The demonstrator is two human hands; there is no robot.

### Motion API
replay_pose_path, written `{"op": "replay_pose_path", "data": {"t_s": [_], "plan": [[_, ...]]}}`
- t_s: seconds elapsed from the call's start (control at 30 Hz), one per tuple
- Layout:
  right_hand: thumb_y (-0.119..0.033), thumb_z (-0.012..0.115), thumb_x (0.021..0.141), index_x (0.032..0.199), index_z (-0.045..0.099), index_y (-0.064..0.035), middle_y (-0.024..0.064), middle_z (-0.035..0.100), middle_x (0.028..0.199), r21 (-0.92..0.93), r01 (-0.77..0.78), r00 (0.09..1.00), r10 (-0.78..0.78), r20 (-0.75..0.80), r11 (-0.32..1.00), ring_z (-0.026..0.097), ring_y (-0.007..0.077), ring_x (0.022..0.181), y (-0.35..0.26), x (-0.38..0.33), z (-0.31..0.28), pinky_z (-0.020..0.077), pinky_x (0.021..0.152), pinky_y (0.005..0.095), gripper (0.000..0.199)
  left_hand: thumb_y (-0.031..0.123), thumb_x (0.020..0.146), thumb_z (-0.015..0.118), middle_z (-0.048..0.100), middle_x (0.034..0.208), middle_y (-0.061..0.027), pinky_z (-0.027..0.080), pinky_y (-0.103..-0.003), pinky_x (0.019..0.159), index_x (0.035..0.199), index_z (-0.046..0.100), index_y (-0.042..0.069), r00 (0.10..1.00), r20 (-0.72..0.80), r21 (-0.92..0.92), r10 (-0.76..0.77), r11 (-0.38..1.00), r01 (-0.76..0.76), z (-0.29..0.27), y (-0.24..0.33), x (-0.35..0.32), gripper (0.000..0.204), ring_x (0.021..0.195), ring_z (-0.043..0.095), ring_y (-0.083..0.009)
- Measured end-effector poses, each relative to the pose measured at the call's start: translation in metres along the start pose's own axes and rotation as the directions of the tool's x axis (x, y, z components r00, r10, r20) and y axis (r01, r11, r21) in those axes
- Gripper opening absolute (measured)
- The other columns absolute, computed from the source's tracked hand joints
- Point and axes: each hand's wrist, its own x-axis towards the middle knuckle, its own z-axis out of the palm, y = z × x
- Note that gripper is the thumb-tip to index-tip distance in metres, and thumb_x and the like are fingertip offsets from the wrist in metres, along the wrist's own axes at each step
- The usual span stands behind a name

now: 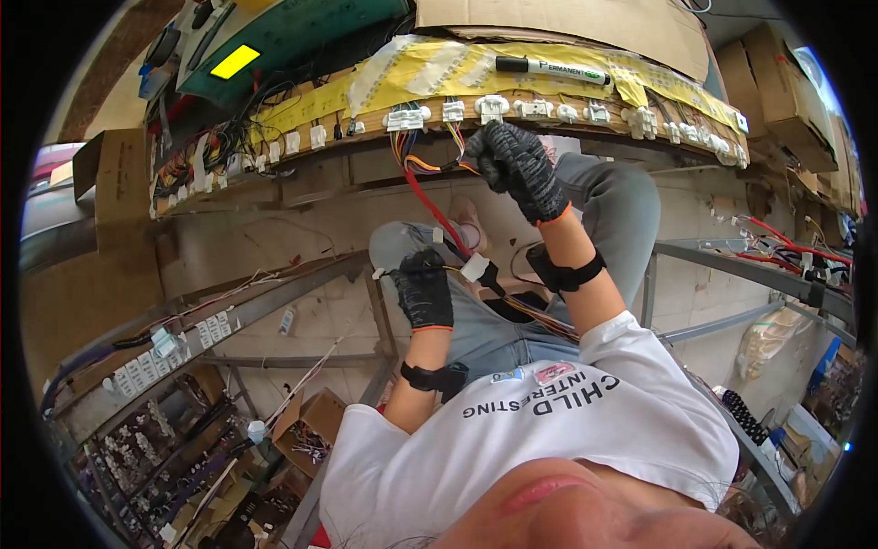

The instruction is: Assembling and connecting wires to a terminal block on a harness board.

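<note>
Below the connectors [491, 107], raised right hand [518, 167].

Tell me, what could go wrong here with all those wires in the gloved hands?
The right hand pulls coloured wires close under the white connectors on the board edge; a tug might loosen one. The red wire runs down to the left hand beside a white plug and could tangle. The marker lies near the edge and might roll off.
</note>
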Motion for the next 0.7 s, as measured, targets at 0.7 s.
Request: {"op": "replay_pose_path", "data": {"t_s": [0.7], "plan": [[-0.032,0.048,0.094,0.08,0.058,-0.0096,-0.0051,0.04,0.054,-0.212,0.2,0.966,-0.228,-0.119,0.957,0.033,0.0077,0.044,0.028,0.012,0.0,0.0287,0.043,0.0238,0.028,0.022,0.092,0.05,0.057,0.114,-0.0114,0.036,-0.036,0.097,0.112,0.055,-0.002,0.803,0.52,0.637,0.29,0.494,-0.591,0.07,0.013,-0.069,0.033,0.108,0.052,-0.0238]]}}
